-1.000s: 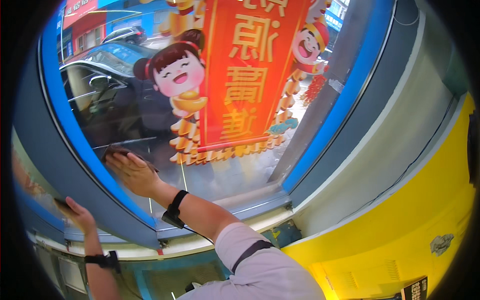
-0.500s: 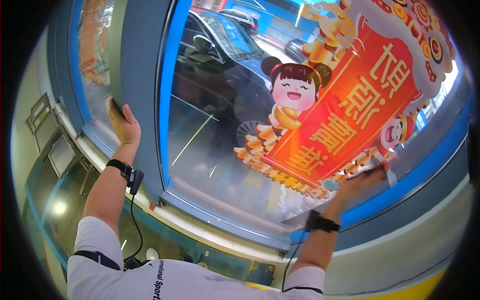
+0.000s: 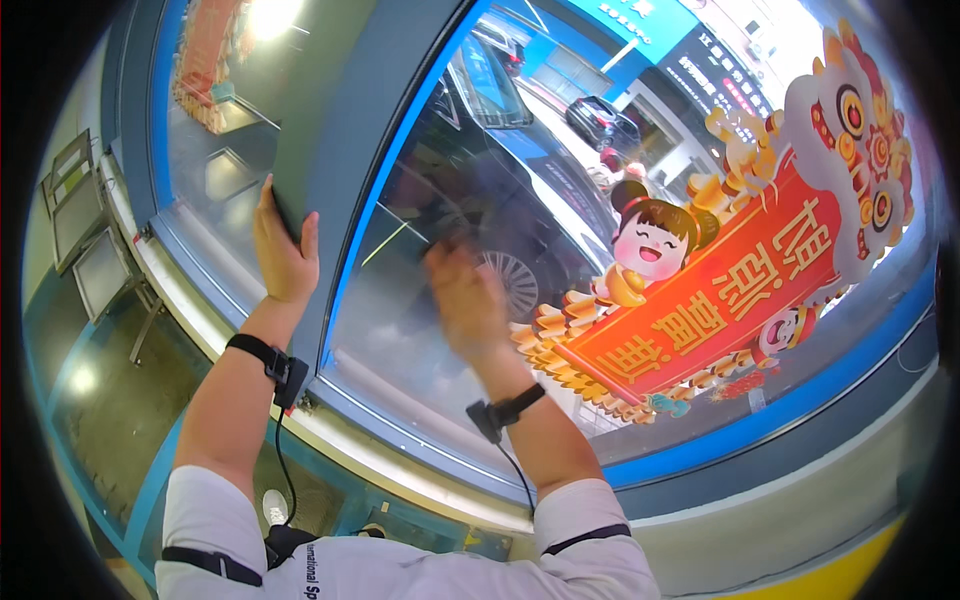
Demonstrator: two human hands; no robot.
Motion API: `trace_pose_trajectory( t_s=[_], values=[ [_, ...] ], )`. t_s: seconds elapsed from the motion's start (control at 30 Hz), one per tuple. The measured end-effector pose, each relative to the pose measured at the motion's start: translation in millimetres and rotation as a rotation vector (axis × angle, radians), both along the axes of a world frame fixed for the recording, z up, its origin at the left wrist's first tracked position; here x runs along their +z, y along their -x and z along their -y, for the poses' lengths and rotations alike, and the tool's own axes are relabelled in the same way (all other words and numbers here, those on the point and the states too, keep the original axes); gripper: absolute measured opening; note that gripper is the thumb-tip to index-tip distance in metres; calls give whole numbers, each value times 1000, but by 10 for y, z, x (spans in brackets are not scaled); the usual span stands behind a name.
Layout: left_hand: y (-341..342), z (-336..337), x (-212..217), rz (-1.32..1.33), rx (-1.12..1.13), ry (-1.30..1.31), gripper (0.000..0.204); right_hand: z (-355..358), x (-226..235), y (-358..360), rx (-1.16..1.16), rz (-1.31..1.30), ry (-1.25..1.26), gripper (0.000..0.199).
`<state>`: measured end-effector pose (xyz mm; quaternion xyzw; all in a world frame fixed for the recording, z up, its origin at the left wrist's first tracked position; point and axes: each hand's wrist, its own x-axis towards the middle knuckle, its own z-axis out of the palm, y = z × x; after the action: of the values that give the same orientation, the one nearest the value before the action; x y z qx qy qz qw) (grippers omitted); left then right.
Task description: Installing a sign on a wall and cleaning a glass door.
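My left hand (image 3: 283,255) grips the edge of the grey window post (image 3: 345,150), fingers wrapped around it. My right hand (image 3: 465,300) is blurred with motion and lies flat against the glass pane (image 3: 470,180), fingers spread, holding nothing that I can see. To the right of it a red festive sticker (image 3: 720,290) with cartoon children, gold ingots and a lion head is stuck to the glass. Both wrists carry black bands with cables.
A blue strip (image 3: 780,415) frames the pane, with a grey sill (image 3: 330,430) below. Through the glass I see a dark parked car (image 3: 500,90) and a street. Metal frames (image 3: 85,230) stand at the left by the floor.
My right hand has slid left along the glass, from the sticker's lower edge to bare glass. My left hand stays on the post. The view has turned.
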<state>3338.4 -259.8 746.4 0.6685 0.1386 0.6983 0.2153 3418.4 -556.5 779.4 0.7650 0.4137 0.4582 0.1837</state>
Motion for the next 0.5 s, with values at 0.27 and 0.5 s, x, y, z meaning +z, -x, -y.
trace_pose_trajectory(
  t_s=[0.27, 0.5],
  values=[
    [170, -80, 24, -59, -253, -2, 78, 369, 550, -492, 40, -110, 5, 59],
    [127, -292, -234, -12, -314, -101, 83, -62, 4097, -525, 152, 424, -524, 58]
  ],
)
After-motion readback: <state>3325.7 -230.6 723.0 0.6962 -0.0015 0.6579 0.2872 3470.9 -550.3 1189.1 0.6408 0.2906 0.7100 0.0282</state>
